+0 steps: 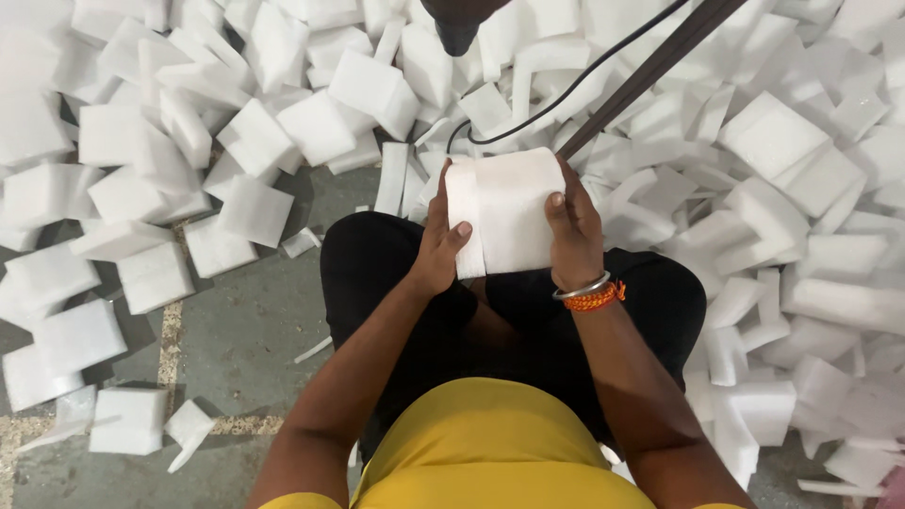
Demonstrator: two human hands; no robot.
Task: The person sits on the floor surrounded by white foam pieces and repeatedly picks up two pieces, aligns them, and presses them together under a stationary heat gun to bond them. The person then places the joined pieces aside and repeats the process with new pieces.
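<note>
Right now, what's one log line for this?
left hand: grips foam block | right hand: grips same block | around: foam pieces on floor

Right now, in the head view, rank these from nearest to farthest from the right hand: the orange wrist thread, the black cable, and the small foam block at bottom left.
From the right hand:
1. orange wrist thread, on that wrist.
2. black cable, above, over the foam pile.
3. small foam block, far bottom left on the floor.

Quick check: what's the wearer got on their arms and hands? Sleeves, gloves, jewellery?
Both hands are bare, no gloves. The left hand and its wrist carry nothing. The right hand has a silver metal bangle at the wrist, with an orange thread band right behind it. Forearms are uncovered; yellow short sleeves show only at the frame's bottom edge.
</note>
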